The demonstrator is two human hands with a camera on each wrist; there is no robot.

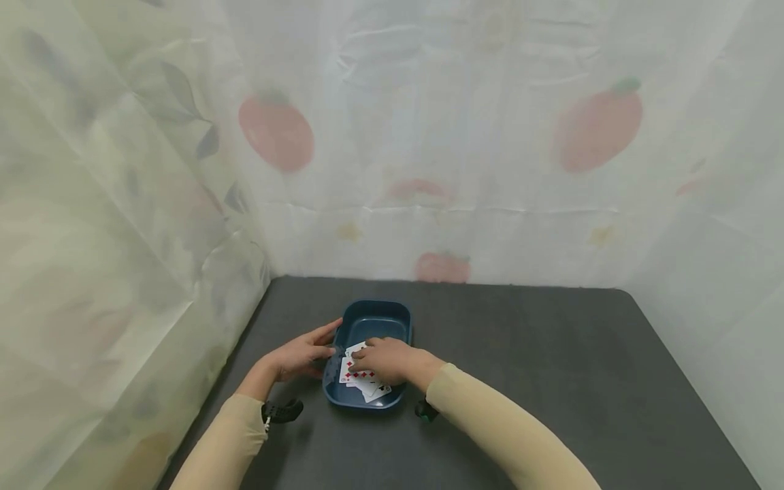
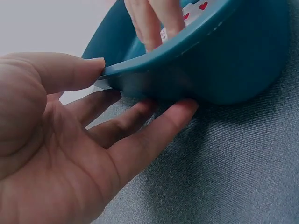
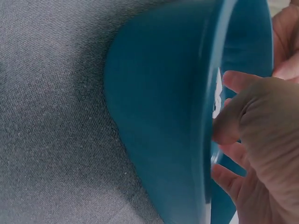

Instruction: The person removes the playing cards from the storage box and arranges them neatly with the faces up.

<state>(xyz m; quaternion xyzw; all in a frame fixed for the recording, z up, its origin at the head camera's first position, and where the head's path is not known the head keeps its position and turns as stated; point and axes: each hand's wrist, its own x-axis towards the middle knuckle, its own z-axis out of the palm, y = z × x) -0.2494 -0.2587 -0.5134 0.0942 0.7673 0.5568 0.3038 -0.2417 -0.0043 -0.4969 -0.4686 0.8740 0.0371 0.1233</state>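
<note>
A blue oblong tray with rounded corners holds several overlapping playing cards. Red diamonds show on one card in the head view; red hearts are visible on the cards in the left wrist view. My left hand holds the tray's left side, thumb on the rim and fingers against the outer wall below. Over the right side reaches my right hand, its spread fingers down among the cards. It covers part of them, and I see no card lifted between its fingers and thumb.
The tray stands on a dark grey table. Pale printed sheeting hangs behind the table, and more sheeting rises along the left side. A black band is on the left wrist.
</note>
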